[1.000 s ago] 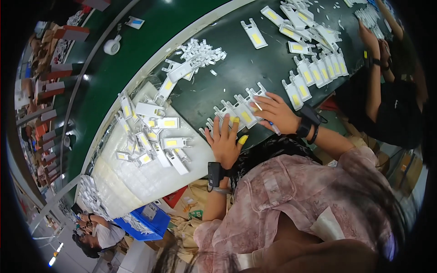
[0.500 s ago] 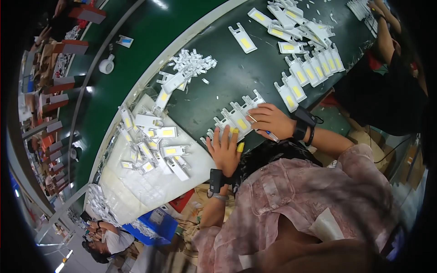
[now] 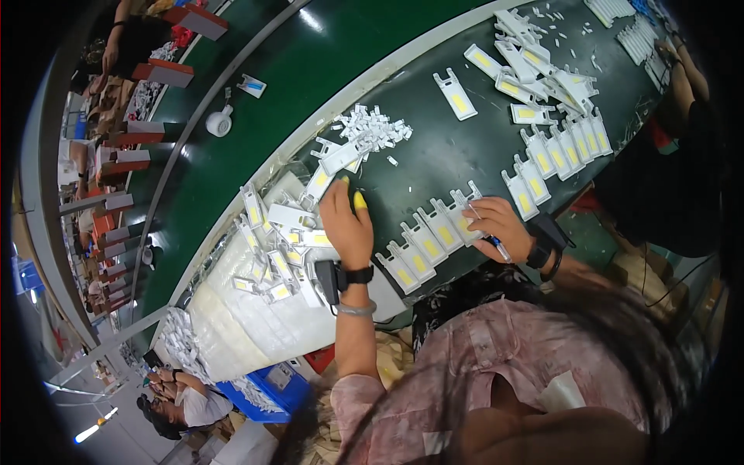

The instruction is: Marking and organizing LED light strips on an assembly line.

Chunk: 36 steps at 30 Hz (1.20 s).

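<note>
My left hand (image 3: pixel 346 225), with yellow covers on two fingertips, reaches over the heap's edge beside a few white plastic housings (image 3: pixel 338 159). Its fingers are stretched and it seems to hold nothing. A slim pen-like tool (image 3: pixel 502 249) with a blue part is gripped in my right hand (image 3: pixel 496 226), whose fingers rest at the right end of a row of housings (image 3: pixel 430 246). These lie side by side, each white with a yellow strip and two prongs. A loose heap of similar housings (image 3: pixel 279 260) lies on the pale padded sheet (image 3: pixel 232 325).
Small white pieces (image 3: pixel 372 128) are piled on the dark table (image 3: pixel 411 167). A second row of housings (image 3: pixel 562 151) and a jumbled heap (image 3: pixel 535 70) lie to the right. Another person's arm (image 3: pixel 683 85) is at far right. A blue bin (image 3: pixel 279 384) stands below the sheet.
My left hand has left the row of housings and moved up and left toward the heap. My right hand stays at the row with the tool. The whole view has shifted.
</note>
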{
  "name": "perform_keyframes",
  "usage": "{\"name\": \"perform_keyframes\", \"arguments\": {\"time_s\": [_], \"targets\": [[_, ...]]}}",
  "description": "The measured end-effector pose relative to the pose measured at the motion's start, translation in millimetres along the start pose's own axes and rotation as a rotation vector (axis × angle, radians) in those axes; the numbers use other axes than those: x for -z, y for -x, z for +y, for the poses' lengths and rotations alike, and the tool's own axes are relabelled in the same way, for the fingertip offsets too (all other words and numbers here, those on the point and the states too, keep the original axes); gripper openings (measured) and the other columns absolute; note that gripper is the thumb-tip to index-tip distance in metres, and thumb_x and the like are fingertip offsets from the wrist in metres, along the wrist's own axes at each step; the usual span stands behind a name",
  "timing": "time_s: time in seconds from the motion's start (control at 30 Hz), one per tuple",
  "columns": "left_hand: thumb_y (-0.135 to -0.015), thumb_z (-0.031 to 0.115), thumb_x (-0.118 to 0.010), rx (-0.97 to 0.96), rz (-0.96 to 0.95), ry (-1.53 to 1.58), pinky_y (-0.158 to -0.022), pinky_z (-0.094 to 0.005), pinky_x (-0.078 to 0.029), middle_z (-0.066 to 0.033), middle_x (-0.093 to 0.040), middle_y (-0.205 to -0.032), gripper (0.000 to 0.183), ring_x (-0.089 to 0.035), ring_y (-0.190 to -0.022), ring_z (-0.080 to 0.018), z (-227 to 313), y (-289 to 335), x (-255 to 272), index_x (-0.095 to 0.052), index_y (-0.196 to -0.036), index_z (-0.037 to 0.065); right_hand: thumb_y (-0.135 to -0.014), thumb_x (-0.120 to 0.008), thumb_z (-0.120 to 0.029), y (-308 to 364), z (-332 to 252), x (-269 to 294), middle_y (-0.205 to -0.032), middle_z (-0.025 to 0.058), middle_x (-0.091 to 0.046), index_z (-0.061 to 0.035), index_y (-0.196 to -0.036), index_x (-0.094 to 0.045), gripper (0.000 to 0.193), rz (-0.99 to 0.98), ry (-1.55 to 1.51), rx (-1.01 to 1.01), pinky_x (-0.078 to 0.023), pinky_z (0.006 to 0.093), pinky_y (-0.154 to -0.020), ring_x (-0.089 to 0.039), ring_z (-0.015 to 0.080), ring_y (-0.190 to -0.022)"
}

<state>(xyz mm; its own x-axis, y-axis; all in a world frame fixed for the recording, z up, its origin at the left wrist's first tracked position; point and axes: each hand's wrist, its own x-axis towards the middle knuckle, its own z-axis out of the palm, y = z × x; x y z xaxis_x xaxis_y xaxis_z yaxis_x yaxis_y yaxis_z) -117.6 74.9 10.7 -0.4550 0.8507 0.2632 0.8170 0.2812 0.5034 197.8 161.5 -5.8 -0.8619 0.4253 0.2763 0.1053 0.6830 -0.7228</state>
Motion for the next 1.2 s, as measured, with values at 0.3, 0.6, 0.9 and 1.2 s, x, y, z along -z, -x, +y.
{"name": "perform_keyframes", "arguments": {"time_s": [0.3,0.6,0.9,1.2], "targets": [[-0.073,0.0,-0.072,-0.081,0.004,-0.243,-0.107,-0.0473,-0.038,-0.0134,-0.059,-0.129,0.05,-0.054,-0.119,-0.0333,-49.8,-55.0,-12.0,-0.06,-0.122,0.005,-0.082,-0.069,-0.008,-8.4,-18.3,-9.1,-0.131,0.0137,-0.063,-0.0051,-0.107,-0.064,0.026,0.134,0.028,-0.178,-0.038,0.047,-0.106,-0.052,0.0363,-0.127],[-0.073,0.003,-0.073,-0.182,0.006,-0.198,-0.112,-0.0518,-0.032,-0.0061,-0.061,-0.127,0.041,-0.056,-0.118,-0.0284,-73.5,-44.6,-19.1,-0.064,-0.112,0.011,-0.082,-0.069,-0.009,-16.7,-26.7,-30.3,-0.128,0.0122,-0.065,-0.0067,-0.105,-0.065,0.023,0.186,0.122,-0.243,-0.035,0.0459,-0.107,-0.053,0.0344,-0.126],[-0.074,-0.004,-0.07,-0.156,0.113,0.091,-0.114,-0.0569,-0.029,-0.0138,-0.056,-0.115,0.029,-0.052,-0.114,-0.0392,-52.5,-17.6,-3.1,-0.063,-0.101,0.004,-0.08,-0.068,-0.005,-28.6,-36.7,-41.6,-0.126,0.0118,-0.066,-0.0073,-0.104,-0.065,0.025,0.236,0.153,-0.279,-0.033,0.0467,-0.109,-0.051,0.0341,-0.128],[-0.074,-0.002,-0.074,-0.145,0.074,0.178,-0.115,-0.0585,-0.03,-0.0102,-0.058,-0.107,0.028,-0.056,-0.107,-0.0333,5.5,28.0,-5.9,-0.064,-0.1,0.005,-0.082,-0.067,-0.001,-32.3,-46.2,-34.4,-0.128,0.0125,-0.065,-0.0062,-0.106,-0.065,0.024,0.235,0.073,-0.269,-0.035,0.0443,-0.108,-0.052,0.0345,-0.127]]}}
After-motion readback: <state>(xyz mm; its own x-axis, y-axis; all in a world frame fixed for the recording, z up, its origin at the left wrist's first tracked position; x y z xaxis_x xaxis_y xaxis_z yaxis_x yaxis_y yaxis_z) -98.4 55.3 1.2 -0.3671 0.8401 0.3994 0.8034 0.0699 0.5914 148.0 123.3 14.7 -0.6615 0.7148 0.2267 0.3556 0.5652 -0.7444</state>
